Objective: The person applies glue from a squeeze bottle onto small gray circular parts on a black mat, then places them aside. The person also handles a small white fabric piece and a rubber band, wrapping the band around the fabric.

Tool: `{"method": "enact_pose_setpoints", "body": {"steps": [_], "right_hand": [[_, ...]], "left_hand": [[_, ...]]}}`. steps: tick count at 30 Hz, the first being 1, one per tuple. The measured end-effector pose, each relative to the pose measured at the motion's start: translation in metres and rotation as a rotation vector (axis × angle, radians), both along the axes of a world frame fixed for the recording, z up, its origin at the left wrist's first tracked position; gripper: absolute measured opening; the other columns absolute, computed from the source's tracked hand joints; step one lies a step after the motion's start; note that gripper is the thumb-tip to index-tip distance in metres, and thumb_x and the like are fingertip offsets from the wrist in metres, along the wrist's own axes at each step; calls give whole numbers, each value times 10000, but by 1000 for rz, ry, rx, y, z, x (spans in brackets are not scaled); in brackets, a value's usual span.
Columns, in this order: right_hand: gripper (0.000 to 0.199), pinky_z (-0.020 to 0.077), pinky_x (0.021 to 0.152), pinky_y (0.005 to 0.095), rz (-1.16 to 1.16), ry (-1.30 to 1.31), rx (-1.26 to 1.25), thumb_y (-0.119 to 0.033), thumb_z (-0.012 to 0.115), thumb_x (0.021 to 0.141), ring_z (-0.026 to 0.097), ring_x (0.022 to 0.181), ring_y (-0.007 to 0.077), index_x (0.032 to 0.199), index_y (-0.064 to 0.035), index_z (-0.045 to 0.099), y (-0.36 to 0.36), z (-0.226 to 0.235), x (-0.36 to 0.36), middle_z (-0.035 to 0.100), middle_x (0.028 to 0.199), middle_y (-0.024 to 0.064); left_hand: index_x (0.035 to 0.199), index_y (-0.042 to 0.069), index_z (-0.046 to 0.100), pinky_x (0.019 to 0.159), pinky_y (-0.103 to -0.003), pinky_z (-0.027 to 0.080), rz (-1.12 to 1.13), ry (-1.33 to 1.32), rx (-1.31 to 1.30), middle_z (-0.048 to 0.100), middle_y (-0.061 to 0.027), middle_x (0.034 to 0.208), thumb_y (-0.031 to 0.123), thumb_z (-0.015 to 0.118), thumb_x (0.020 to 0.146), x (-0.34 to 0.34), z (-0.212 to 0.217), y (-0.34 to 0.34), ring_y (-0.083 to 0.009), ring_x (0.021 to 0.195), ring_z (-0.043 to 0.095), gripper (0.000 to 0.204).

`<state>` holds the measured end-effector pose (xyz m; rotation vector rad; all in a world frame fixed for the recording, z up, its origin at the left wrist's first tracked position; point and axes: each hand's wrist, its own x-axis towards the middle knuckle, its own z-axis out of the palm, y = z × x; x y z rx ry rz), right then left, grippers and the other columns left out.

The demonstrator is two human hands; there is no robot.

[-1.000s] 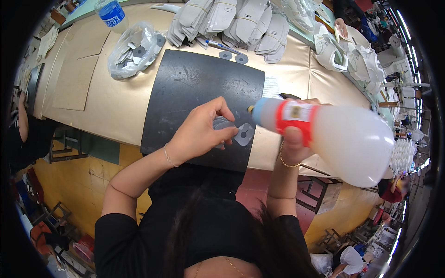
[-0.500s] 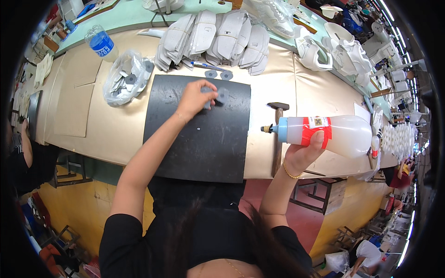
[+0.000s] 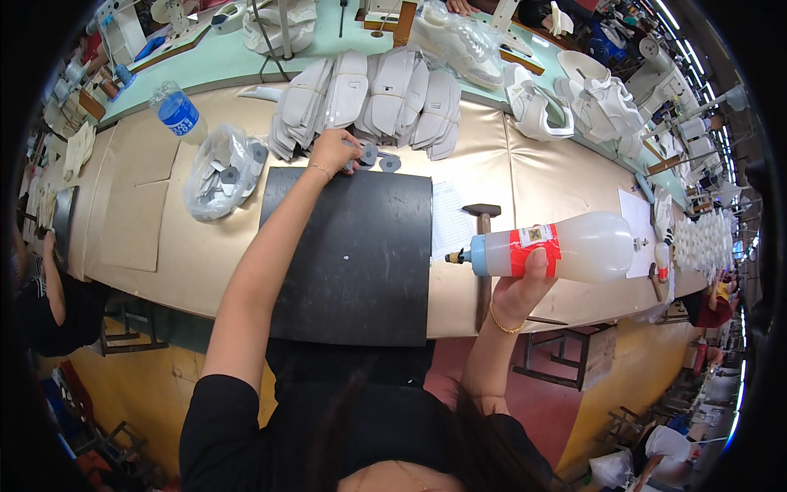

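Observation:
My right hand (image 3: 525, 283) grips a translucent squeeze bottle (image 3: 566, 246) with a red band and a blue nozzle end, held sideways above the table's near edge, nozzle pointing left. My left hand (image 3: 334, 152) reaches to the far edge of the black mat (image 3: 352, 262) and pinches a small grey piece (image 3: 366, 154); another grey piece (image 3: 390, 163) lies just right of it. Behind them rows of light grey shoe parts (image 3: 377, 102) overlap in a fan.
A hammer (image 3: 484, 246) lies beside the mat under the bottle, on a paper sheet (image 3: 449, 221). A clear bag of grey pieces (image 3: 220, 172) and a water bottle (image 3: 178, 112) sit at the left. White shoe uppers (image 3: 574, 107) lie at the back right. A person (image 3: 41, 287) sits at the far left.
My left arm has stretched from the mat's near side to its far edge, onto the small grey pieces. The squeeze bottle has moved right and away from the mat.

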<state>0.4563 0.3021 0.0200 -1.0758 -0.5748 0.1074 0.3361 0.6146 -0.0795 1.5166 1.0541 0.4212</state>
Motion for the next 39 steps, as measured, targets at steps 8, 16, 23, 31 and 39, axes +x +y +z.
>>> {"method": "enact_pose_setpoints", "body": {"steps": [8, 16, 23, 31, 39], "right_hand": [[477, 508, 857, 366, 42, 261, 122, -389, 639, 891, 599, 966, 199, 1206, -62, 493, 9, -4, -1, 588, 1076, 58], [582, 579, 747, 385, 542, 1075, 157, -612, 544, 872, 641, 934, 217, 1170, -113, 512, 36, -15, -42, 613, 1097, 64], [627, 469, 715, 273, 901, 1351, -36, -671, 462, 886, 585, 920, 149, 1212, -136, 479, 47, -17, -120, 581, 1105, 18], [346, 425, 544, 230, 890, -3, -587, -334, 780, 782, 517, 586, 88, 796, -65, 563, 12, 15, -83, 543, 680, 0], [304, 479, 576, 368, 688, -730, -837, -288, 693, 823, 638, 635, 247, 979, -76, 541, 22, 66, -49, 630, 740, 73]], "left_hand": [[1001, -1, 609, 483, -262, 491, -57, -141, 30, 636, -73, 797, 95, 618, 891, -34, 47, -32, -134, 616, 613, 146], [1210, 23, 576, 561, -241, 503, -269, -342, -204, 616, -73, 867, 141, 729, 807, -76, 111, -159, -120, 694, 617, 447], [1227, 23, 610, 904, -308, 477, -331, -84, 475, 661, -108, 1166, 144, 899, 559, -112, 139, -179, -168, 990, 629, 737], [1121, 10, 656, 734, -262, 500, -242, -49, 539, 701, -75, 927, 150, 879, 612, -118, 143, -163, -123, 819, 632, 573], [1106, 47, 667, 513, -224, 402, -310, -58, 657, 570, -7, 673, 108, 806, 644, -91, 137, -190, -65, 548, 462, 487]]}}
